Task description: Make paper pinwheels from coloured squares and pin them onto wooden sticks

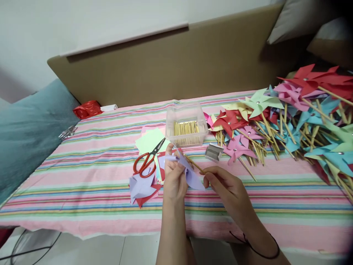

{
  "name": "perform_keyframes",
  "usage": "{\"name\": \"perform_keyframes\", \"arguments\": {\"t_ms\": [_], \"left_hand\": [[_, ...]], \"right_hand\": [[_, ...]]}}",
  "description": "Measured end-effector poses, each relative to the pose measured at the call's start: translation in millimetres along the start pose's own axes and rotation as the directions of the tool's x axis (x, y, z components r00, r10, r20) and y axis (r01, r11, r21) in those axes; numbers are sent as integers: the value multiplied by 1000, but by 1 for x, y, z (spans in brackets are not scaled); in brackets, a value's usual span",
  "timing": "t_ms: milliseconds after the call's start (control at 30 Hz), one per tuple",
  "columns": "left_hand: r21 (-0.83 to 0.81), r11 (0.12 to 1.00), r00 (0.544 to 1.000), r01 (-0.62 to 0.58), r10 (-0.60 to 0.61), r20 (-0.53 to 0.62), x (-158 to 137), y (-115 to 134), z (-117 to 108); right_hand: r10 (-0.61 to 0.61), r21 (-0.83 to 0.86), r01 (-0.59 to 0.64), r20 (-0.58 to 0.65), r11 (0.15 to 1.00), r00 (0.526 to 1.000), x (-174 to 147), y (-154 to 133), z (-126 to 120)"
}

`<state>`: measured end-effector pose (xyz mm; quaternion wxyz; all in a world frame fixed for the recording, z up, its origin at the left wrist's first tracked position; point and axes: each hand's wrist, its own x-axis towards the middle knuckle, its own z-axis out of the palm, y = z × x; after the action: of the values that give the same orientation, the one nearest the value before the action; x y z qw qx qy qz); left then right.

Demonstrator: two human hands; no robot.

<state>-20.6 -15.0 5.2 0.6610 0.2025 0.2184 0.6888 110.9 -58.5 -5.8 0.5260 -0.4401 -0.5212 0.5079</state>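
My left hand point(175, 176) is closed on a lavender paper pinwheel point(193, 179), whose blades stick out on both sides of the fingers. Between thumb and fingers, my right hand point(224, 184) pinches the lower end of a thin wooden stick point(195, 164). The stick's other end reaches up to the pinwheel, and the contact point there is hidden. Just left of my left hand lie red-handled scissors point(145, 164), resting on coloured paper sheets point(149, 141). Below them sits a small pile of cut lavender and red paper pieces point(142, 186).
A clear plastic box point(186, 140) of short sticks stands beyond my hands, with a small grey open box point(214, 152) beside it. Many finished pinwheels point(258, 103) heap up at the right. A red plastic bag point(87, 109) and teal cushion point(35, 129) are at left.
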Motion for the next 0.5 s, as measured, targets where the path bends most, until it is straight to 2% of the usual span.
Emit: {"name": "perform_keyframes", "arguments": {"t_ms": [333,500], "left_hand": [[22,998,998,-58,59,-37,-2,-12,4],[45,998,999,-48,49,-23,-3,-13,4]], "right_hand": [[-73,-59,69,-72,996,995,2,-5,-6],[-102,-86,94,-89,992,991,3,-6,-7]]}}
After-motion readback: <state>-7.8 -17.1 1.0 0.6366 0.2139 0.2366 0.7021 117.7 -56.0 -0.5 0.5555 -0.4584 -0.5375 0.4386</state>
